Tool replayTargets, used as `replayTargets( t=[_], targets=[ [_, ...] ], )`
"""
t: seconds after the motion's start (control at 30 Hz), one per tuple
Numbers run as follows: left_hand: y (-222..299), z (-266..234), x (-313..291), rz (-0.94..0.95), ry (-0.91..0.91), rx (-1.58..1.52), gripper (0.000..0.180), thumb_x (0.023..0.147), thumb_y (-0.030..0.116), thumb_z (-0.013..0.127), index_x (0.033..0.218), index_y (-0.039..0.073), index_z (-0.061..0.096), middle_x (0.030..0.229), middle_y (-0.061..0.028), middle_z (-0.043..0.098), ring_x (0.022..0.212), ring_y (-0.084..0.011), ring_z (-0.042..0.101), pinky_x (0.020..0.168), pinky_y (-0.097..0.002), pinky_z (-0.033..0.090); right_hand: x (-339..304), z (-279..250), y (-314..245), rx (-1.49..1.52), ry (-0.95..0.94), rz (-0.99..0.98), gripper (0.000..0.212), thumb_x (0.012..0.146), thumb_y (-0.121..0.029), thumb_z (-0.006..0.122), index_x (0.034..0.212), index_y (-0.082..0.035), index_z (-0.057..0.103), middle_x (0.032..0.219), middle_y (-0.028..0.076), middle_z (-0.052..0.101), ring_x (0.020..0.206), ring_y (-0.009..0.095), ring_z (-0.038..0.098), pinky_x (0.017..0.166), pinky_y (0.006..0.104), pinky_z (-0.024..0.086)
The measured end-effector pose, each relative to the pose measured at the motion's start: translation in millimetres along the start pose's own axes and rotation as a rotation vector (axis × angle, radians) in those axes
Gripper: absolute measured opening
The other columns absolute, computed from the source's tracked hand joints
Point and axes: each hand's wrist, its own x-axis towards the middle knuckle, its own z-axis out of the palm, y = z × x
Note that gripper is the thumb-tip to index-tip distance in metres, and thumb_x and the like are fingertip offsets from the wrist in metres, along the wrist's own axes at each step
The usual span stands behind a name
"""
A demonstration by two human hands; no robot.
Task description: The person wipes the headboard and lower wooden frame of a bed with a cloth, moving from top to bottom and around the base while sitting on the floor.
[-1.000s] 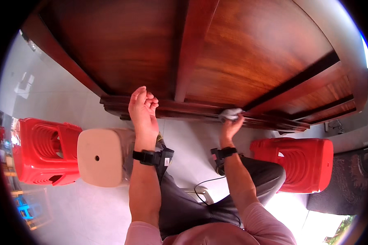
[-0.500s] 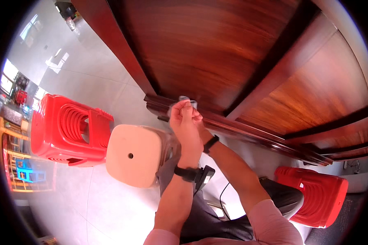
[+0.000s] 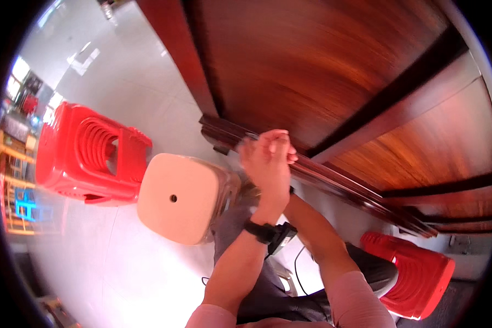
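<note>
My left hand [image 3: 269, 167] is at the low edge of the dark reddish-brown wooden panel [image 3: 290, 71], its fingers bent and partly blurred. Behind it, my right hand [image 3: 292, 155] is mostly covered, with only a few fingertips showing, so its grip is hidden. The two hands overlap and seem to touch. Whatever lies between the fingers is not visible. A stepped wooden moulding [image 3: 333, 177] runs along the panel's edge just past the hands. Black bands circle both wrists, and a small black box [image 3: 282, 238] sits on the left one.
A beige square stool [image 3: 177, 218] with a centre hole stands left of my knees. Beyond it is a red plastic stool [image 3: 93, 156]; another red stool [image 3: 415, 273] stands at the right. A black cable [image 3: 296, 268] hangs beside my legs. Pale tiled floor [image 3: 131, 71] lies left of the panel.
My hands have shifted a little right, and my left hand has turned. A shiny grey piece seen at the fingertips before is now out of sight. The view has tilted slightly.
</note>
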Motion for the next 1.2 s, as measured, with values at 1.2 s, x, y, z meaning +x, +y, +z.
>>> replayTargets(
  t=[1.2],
  targets=[
    [24,-26,4,0.277,0.112,-0.010,0.008,0.093,0.006,0.056,0.101,0.003,0.058,0.073,0.0007,0.054,0.061,-0.0067,0.051,0.057,-0.0196,0.045,108,67,-96,0.256,0.247,-0.143,0.032,0.075,-0.011,0.057,0.106,-0.003,0.055,0.127,0.012,0.054,0.097,0.021,0.056,0.076,0.0341,0.048]
  ],
)
